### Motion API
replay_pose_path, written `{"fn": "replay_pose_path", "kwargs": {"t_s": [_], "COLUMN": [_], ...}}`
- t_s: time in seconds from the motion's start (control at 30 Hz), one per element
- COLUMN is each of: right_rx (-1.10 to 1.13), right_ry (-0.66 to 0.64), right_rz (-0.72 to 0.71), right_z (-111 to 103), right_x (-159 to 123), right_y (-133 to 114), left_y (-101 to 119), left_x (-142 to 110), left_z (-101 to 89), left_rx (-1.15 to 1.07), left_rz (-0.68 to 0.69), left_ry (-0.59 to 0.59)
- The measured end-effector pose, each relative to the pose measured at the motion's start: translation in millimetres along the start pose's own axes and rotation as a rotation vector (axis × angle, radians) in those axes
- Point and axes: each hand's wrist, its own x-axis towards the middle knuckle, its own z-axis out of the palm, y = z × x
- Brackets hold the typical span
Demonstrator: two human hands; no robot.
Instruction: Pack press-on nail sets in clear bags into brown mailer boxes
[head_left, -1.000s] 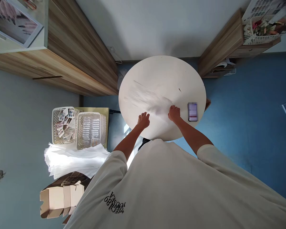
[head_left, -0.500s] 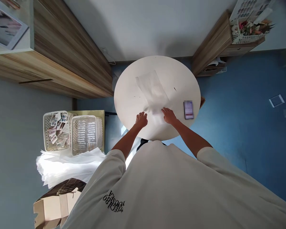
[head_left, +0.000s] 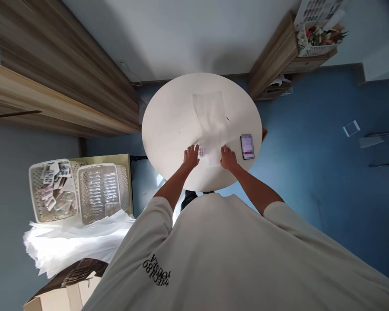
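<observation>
A thin white sheet (head_left: 210, 116) lies flat on the round white table (head_left: 168, 125), stretching away from me. My left hand (head_left: 191, 155) rests on the sheet's near left corner, fingers spread flat. My right hand (head_left: 227, 157) presses the near right corner, fingers also flat. Between the two hands a small pale packet (head_left: 202, 151) lies on the sheet's near end. A phone (head_left: 247, 146) lies just right of my right hand.
Two white baskets (head_left: 76, 190) stand on a low stand to my left, above a stack of white sheets (head_left: 74, 244) and cardboard boxes (head_left: 61, 289). Wooden cabinets flank the table. A basket of colourful items (head_left: 316, 39) sits on the right cabinet.
The sheet swung from a blurred slant at the left to lying straight along the table's middle. Both hands went from closed on its near edge to flat on its corners.
</observation>
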Motion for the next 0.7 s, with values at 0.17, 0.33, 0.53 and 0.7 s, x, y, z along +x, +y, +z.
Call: {"fn": "replay_pose_path", "kwargs": {"t_s": [0.17, 0.33, 0.53, 0.7], "right_rx": [0.069, 0.103, 0.116, 0.120], "right_ry": [-0.001, 0.026, 0.051, 0.079], "right_rz": [-0.010, -0.007, -0.074, -0.122], "right_z": [-1, 0, 6, 15], "right_x": [-3, -6, -13, -22], "right_y": [5, 1, -27, -64], "left_y": [6, -18, -57, -44], "left_x": [13, -1, -32, -36], "left_z": [9.4, 6.0, -18.0, -17.4], "left_rx": [-0.051, -0.045, -0.065, -0.137], "left_rz": [-0.001, -0.116, -0.239, -0.078], "left_ry": [0.039, 0.086, 0.234, 0.199]}}
